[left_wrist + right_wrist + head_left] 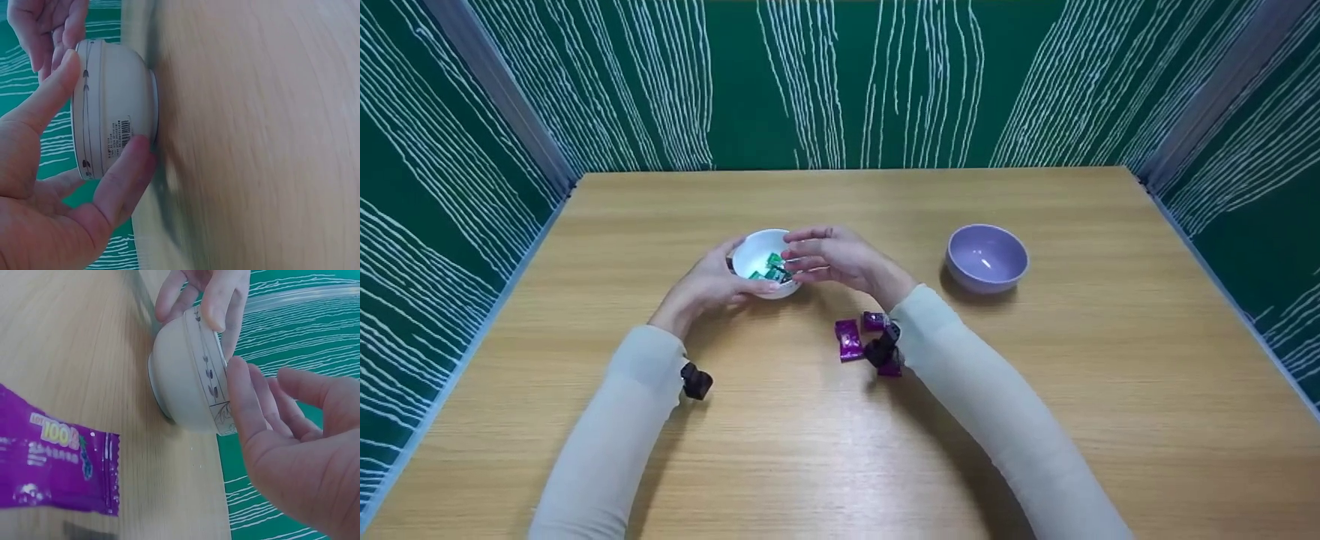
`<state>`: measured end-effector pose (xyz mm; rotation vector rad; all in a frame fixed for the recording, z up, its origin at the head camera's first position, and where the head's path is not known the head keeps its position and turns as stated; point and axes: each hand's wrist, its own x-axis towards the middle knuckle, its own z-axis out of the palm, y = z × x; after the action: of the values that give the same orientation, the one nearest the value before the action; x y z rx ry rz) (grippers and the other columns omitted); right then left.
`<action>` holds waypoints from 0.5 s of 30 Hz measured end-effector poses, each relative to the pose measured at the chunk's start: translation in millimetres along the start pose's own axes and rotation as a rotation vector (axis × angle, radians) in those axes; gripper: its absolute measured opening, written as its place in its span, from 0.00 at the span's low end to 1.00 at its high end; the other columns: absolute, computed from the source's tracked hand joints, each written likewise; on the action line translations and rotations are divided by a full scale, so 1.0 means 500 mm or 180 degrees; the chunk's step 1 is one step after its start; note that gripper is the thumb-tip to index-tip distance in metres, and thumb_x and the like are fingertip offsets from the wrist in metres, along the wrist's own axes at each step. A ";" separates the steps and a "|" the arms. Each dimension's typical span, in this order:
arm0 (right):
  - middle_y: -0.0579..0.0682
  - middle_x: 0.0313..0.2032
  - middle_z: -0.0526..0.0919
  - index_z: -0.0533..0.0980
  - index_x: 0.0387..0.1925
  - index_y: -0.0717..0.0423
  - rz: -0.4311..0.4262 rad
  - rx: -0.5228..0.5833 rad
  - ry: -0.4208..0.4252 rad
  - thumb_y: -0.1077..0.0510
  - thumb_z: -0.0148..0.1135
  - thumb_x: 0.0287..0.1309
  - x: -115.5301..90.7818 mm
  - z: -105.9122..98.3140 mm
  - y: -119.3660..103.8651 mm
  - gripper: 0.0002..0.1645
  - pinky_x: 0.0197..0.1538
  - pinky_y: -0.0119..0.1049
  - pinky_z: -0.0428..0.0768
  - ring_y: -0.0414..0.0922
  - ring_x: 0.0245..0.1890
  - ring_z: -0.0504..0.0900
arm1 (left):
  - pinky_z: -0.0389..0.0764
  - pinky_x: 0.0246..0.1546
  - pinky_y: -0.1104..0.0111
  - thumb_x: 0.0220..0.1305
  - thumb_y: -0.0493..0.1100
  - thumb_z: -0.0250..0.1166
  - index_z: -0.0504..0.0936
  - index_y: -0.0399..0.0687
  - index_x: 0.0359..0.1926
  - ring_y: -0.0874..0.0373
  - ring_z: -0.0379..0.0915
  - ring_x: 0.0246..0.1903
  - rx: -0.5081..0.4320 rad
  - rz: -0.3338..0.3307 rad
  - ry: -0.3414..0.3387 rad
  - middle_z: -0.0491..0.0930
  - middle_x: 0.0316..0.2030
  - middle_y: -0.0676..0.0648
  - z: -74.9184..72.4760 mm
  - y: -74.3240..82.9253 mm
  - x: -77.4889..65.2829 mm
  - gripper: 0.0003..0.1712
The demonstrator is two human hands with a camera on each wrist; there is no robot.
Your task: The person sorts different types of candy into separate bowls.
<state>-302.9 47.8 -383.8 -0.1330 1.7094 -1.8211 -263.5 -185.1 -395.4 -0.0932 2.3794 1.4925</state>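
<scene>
My left hand [712, 279] grips a white bowl [750, 255] by its side, thumb at the rim and fingers lower on the wall. Several green-wrapped candies [775, 274] lie inside it. In the left wrist view the bowl [126, 79] shows a barcode label and a thin dark pattern near the rim. At the bowl's right edge is my right hand [844, 259], its fingers loosely extended over the rim. The right wrist view shows these fingers [247, 399] right at the rim, with no candy visible in the hand.
Purple candy packets [849, 341] lie on the wooden table [780, 450] beneath my right wrist, partly hidden by the black wrist camera [882, 346]. A purple bowl [987, 259] stands to the right. Green panels with white streaks [855, 82] enclose the table's back and sides.
</scene>
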 end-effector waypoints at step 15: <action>0.50 0.66 0.75 0.70 0.70 0.49 -0.0741 -0.1590 0.0258 0.48 0.65 0.68 -0.147 -0.113 -0.059 0.32 0.67 0.43 0.72 0.44 0.64 0.74 | 0.86 0.40 0.55 0.59 0.51 0.77 0.50 0.53 0.81 0.40 0.74 0.54 0.1084 0.0193 0.0235 0.47 0.76 0.34 -0.012 0.060 -0.066 0.58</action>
<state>-282.3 132.0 -340.3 -0.4878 2.2571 -1.5295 -240.5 -181.0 -356.9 0.0050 2.6799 1.1035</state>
